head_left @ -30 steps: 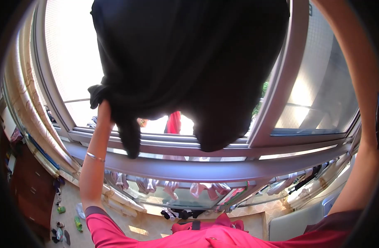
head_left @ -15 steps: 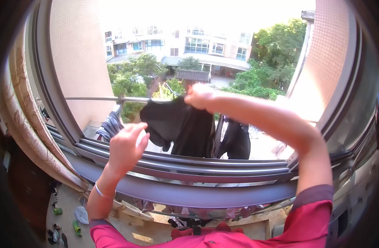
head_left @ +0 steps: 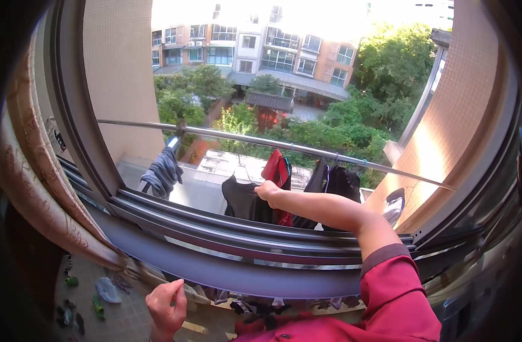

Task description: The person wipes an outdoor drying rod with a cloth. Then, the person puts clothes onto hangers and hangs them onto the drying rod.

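Observation:
Beyond the window sill, my right hand (head_left: 266, 194) is closed at the shoulder of a black top (head_left: 238, 199). Part of a thin hanger hook (head_left: 249, 174) shows above the neckline. The lower part of the top is hidden behind the window frame. My left hand (head_left: 168, 308) is inside the room, below the sill, with its fingers curled in and nothing visible in them.
A metal drying rail (head_left: 249, 138) crosses outside. A red garment (head_left: 276, 171), dark clothes (head_left: 343, 182) and a grey striped cloth (head_left: 161, 172) hang there. The window track (head_left: 244, 231) runs in front. Curtains (head_left: 50, 188) hang at left; shoes and a white bag (head_left: 107, 289) lie on the floor.
My right hand has come down and nearer with the black top, away from the rail. My left hand has dropped from above the sill to inside the room, its fingers now curled.

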The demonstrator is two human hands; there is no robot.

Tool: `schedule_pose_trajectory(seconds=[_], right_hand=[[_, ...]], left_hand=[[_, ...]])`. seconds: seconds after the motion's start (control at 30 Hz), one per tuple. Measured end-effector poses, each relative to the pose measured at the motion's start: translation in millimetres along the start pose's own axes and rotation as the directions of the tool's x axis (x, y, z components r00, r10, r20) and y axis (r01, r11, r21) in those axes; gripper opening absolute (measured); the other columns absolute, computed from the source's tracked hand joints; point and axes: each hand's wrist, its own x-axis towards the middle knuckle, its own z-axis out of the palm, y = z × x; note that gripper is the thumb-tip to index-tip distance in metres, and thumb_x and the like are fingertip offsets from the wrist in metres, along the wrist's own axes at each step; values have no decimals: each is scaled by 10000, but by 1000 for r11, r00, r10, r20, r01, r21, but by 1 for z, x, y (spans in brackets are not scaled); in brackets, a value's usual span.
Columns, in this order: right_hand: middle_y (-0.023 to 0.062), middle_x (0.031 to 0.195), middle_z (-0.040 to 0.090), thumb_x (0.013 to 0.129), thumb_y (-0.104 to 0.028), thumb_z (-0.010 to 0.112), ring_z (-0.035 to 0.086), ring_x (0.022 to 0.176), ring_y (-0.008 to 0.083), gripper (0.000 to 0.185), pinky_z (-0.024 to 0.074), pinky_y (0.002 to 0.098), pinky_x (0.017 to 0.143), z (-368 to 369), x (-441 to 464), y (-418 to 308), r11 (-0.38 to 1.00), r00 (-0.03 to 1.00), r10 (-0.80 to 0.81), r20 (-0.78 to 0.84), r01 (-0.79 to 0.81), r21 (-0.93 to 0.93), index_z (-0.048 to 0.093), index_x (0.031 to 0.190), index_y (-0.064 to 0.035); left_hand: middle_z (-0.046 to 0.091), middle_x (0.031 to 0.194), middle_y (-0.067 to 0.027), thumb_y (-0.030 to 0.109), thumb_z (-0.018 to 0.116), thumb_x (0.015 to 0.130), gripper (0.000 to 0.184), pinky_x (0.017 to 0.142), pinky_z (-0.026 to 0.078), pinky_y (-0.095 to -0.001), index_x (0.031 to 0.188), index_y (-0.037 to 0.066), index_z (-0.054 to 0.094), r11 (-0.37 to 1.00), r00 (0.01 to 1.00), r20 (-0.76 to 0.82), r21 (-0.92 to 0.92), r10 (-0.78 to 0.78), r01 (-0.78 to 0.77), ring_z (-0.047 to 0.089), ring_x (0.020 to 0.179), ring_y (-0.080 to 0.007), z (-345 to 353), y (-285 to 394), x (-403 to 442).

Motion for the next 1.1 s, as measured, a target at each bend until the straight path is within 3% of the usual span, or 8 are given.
schedule_pose_trajectory(seconds=[0.5, 0.63, 0.7, 0.8, 0.83, 0.87, 1.0, 1.1], right_hand=[[229, 971, 567, 831, -232, 475, 564, 913, 346, 313, 454, 390, 768, 53, 26, 5, 993, 977, -95, -192, 80, -83, 566, 938, 48], [135, 732, 579, 767, -107, 540, 596, 584, 233, 151, 456, 332, 440, 51, 85, 41, 955, 992, -58, 108, 87, -284, 573, 792, 38], [71, 590, 500, 736, -63, 539, 506, 437, 183, 79, 391, 302, 371, 35, 56, 35, 980, 963, -121, 240, 155, -125, 523, 788, -5], [134, 682, 559, 723, -35, 502, 583, 579, 261, 281, 462, 348, 474, 6, -9, 4, 879, 922, -274, 275, 355, -317, 483, 999, 12], [211, 835, 590, 735, -72, 502, 596, 794, 329, 344, 475, 386, 683, 2, -14, 14, 641, 720, -674, 167, 682, -352, 472, 1064, 22], [250, 926, 571, 757, -95, 492, 546, 926, 367, 354, 426, 399, 803, -23, -63, -9, 662, 731, -640, 237, 681, -313, 459, 1091, 17], [194, 858, 581, 776, -53, 480, 582, 763, 344, 281, 460, 397, 669, -70, -202, -1, 416, 414, -909, -58, 883, -216, 481, 1052, -1], [106, 741, 537, 742, -38, 521, 556, 677, 269, 282, 445, 346, 593, -88, -290, 66, 234, 184, -971, -156, 869, -435, 496, 1022, -25]], left_hand=[[618, 789, -134, -8, 593, 745, 157, 633, 486, -323, 900, 16, 613, 993, 982, 144, 20, -118, 117, 601, 690, -260, -16, -5, -31], [615, 779, -129, -18, 601, 731, 167, 615, 487, -325, 896, 5, 611, 997, 983, 182, -83, 10, 6, 598, 672, -254, -3, 2, -24], [611, 758, -120, -33, 603, 720, 176, 587, 483, -326, 893, -1, 610, 984, 978, 200, -175, 63, -27, 591, 640, -249, 5, 9, -23], [606, 734, -120, -30, 614, 712, 191, 566, 477, -326, 900, 8, 615, 967, 954, 264, -243, 145, -80, 583, 613, -252, 15, 21, -23], [603, 726, -121, -28, 622, 706, 199, 553, 473, -324, 901, 12, 617, 949, 946, 258, -292, 198, -119, 579, 604, -250, 22, 25, -24], [598, 712, -119, -27, 625, 704, 203, 536, 467, -325, 902, 14, 618, 934, 935, 276, -334, 225, -126, 571, 585, -246, 28, 30, -24], [590, 676, -114, -31, 618, 706, 210, 508, 453, -316, 912, 8, 614, 852, 860, 323, -480, 395, -211, 558, 550, -241, 59, 47, -25], [590, 664, -111, -30, 609, 713, 223, 503, 449, -300, 934, -3, 604, 772, 778, 379, -603, 501, -203, 560, 541, -222, 88, 74, -26]])
